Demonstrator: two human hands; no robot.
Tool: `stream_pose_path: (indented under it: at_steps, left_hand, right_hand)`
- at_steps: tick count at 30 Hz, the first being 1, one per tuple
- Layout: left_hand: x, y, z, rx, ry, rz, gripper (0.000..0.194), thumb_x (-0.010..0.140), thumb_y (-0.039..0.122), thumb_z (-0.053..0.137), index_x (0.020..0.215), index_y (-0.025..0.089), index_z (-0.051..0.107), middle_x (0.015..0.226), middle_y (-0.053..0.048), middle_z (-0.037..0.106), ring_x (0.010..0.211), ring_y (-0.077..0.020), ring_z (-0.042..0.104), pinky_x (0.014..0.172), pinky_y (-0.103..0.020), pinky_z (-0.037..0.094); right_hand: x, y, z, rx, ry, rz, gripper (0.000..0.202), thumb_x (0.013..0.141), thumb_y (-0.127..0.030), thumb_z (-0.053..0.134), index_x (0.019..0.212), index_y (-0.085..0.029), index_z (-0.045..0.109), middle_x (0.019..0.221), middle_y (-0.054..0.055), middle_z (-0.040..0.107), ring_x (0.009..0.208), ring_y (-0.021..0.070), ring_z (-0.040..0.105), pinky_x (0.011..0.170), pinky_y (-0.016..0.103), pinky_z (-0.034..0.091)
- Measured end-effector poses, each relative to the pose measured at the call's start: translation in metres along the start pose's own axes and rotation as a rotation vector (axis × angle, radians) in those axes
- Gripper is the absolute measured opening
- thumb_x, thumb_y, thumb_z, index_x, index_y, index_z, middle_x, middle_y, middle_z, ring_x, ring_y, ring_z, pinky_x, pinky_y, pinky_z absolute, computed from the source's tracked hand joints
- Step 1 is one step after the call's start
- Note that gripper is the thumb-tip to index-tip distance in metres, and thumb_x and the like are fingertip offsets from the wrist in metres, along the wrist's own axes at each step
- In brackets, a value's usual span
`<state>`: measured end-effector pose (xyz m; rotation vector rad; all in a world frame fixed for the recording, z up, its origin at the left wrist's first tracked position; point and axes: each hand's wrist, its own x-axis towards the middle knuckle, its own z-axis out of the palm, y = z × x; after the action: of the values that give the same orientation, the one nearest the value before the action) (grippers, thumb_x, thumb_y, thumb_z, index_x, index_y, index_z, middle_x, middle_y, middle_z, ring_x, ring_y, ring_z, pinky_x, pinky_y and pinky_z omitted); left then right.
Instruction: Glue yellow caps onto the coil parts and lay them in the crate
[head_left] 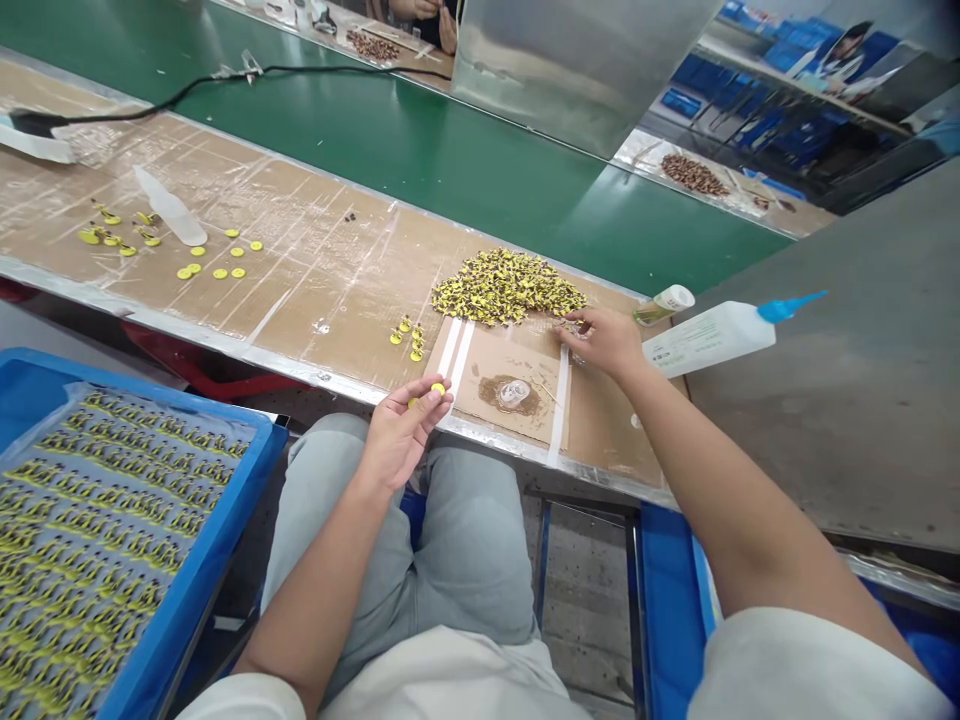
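Observation:
My left hand (401, 425) is closed in a pinch on a small yellow disc (438, 388), just over the table's front edge. A second bit of yellow shows between its fingers. At the right end of a heap of small yellow-and-dark pieces (510, 285), my right hand (604, 340) has its fingers curled together; what they hold is too small to make out. Between the hands lies a cardboard sheet (510, 355) with white tape strips. On it a clear, shallow dish (514, 393) sits in a wet brown stain, with a thin stick (546, 392) beside it.
Several assembled yellow pieces (409, 335) stand left of the sheet. Loose yellow discs (220, 273) and a white bottle (171, 208) lie farther left. A blue-tipped bottle (712, 335) and a small tub (665, 303) are at right. A blue tray (255, 440) holds rows of pieces.

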<state>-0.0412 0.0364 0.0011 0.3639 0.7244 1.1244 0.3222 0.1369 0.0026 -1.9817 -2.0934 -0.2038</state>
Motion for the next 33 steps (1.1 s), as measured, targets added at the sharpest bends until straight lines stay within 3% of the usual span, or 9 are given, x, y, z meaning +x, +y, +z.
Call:
stream_pose_path:
  at_steps: [3, 7, 11, 17, 21, 29, 33]
  left_hand:
    - [0.0, -0.001, 0.002, 0.002, -0.007, -0.002, 0.026, 0.073, 0.015, 0.074, 0.1, 0.013, 0.072, 0.103, -0.007, 0.072, 0.085, -0.0089, 0.069, 0.083, -0.016, 0.054]
    - [0.0, -0.003, 0.003, 0.001, -0.007, -0.003, 0.027, 0.074, 0.015, 0.074, 0.1, 0.013, 0.072, 0.104, -0.008, 0.072, 0.088, -0.0096, 0.069, 0.085, -0.016, 0.054]
    - [0.0, -0.003, 0.0, -0.01, -0.005, 0.001, 0.028, 0.073, 0.014, 0.074, 0.101, 0.013, 0.071, 0.105, -0.007, 0.072, 0.089, -0.0103, 0.069, 0.085, -0.017, 0.054]
    - [0.0, 0.0, -0.002, -0.023, -0.003, 0.011, 0.028, 0.074, 0.015, 0.074, 0.102, 0.015, 0.071, 0.106, -0.007, 0.072, 0.089, -0.01, 0.069, 0.085, -0.017, 0.055]
    - [-0.001, 0.0, -0.002, -0.022, -0.025, -0.006, 0.026, 0.076, 0.016, 0.072, 0.102, 0.015, 0.071, 0.104, -0.006, 0.072, 0.088, -0.0094, 0.069, 0.085, -0.017, 0.055]
    - [-0.003, -0.003, 0.002, -0.008, -0.024, -0.022, 0.027, 0.073, 0.015, 0.074, 0.1, 0.014, 0.072, 0.105, -0.006, 0.072, 0.087, -0.0089, 0.069, 0.084, -0.016, 0.055]
    - [-0.004, -0.006, 0.004, 0.015, -0.02, -0.01, 0.027, 0.073, 0.016, 0.075, 0.1, 0.015, 0.072, 0.108, -0.006, 0.071, 0.09, -0.0099, 0.069, 0.086, -0.017, 0.054]
  right_hand:
    - [0.01, -0.005, 0.006, 0.035, 0.019, 0.083, 0.045, 0.079, -0.054, 0.061, 0.108, -0.021, 0.068, 0.085, 0.008, 0.071, 0.076, 0.0242, 0.063, 0.068, 0.035, 0.044]
    - [0.023, -0.011, 0.016, 0.077, -0.011, 0.091, 0.033, 0.082, -0.042, 0.06, 0.106, -0.022, 0.069, 0.092, 0.009, 0.072, 0.082, 0.0255, 0.064, 0.075, 0.037, 0.047]
    - [0.021, -0.014, 0.016, 0.164, 0.04, 0.104, 0.032, 0.084, -0.039, 0.057, 0.107, -0.021, 0.069, 0.094, 0.01, 0.072, 0.084, 0.0259, 0.065, 0.078, 0.04, 0.048]
    - [0.002, -0.026, 0.004, 0.732, 0.2, 0.382, 0.047, 0.074, -0.044, 0.07, 0.112, -0.017, 0.065, 0.087, 0.008, 0.073, 0.071, 0.0203, 0.066, 0.067, 0.035, 0.053]
    - [-0.015, -0.038, -0.001, 0.98, 0.189, 0.413, 0.041, 0.068, -0.045, 0.077, 0.1, -0.02, 0.069, 0.088, 0.007, 0.073, 0.077, 0.0203, 0.068, 0.071, 0.034, 0.056]
    - [-0.042, -0.049, 0.01, 0.74, 0.124, 0.335, 0.031, 0.066, -0.044, 0.077, 0.083, -0.018, 0.071, 0.081, 0.007, 0.072, 0.072, 0.0211, 0.068, 0.065, 0.033, 0.055]
    - [-0.045, -0.051, 0.01, 0.738, 0.163, 0.371, 0.039, 0.068, -0.042, 0.077, 0.097, -0.017, 0.071, 0.079, 0.007, 0.073, 0.076, 0.0238, 0.07, 0.072, 0.037, 0.057]
